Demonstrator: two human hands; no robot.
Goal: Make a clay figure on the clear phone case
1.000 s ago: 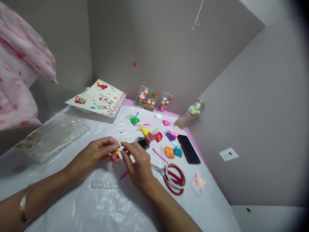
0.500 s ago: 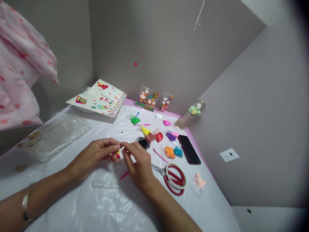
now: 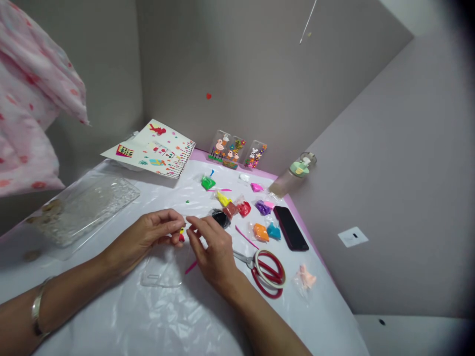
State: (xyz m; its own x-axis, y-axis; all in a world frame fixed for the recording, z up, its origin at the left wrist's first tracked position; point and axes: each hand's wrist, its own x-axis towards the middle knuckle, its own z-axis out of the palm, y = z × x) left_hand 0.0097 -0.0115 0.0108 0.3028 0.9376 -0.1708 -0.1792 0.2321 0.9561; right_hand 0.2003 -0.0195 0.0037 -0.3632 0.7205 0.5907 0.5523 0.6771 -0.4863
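A clear phone case (image 3: 163, 274) lies on the table beneath my hands. Thumb and fingers of my left hand (image 3: 158, 231) are pinched together above its far end; anything between the fingertips is too small to make out. Right beside those fingers shows a small red and yellow clay piece (image 3: 181, 236); whether it is held or rests on the case I cannot tell. My right hand (image 3: 213, 247) faces the left one with its fingertips bent together, and what they grip, if anything, is hidden. A pink modelling tool (image 3: 191, 267) sticks out from under the right hand.
Red-handled scissors (image 3: 267, 272) lie right of my right hand. Beyond are bagged clays, including orange (image 3: 261, 232) and black (image 3: 221, 218), and a phone (image 3: 291, 228). Decorated cases (image 3: 255, 154) lean on the wall near a bottle (image 3: 291, 178). A plastic tray (image 3: 92, 212) sits left.
My fingertips have drawn slightly apart, and more of the red and yellow clay piece shows between my hands. The phone case stays in place.
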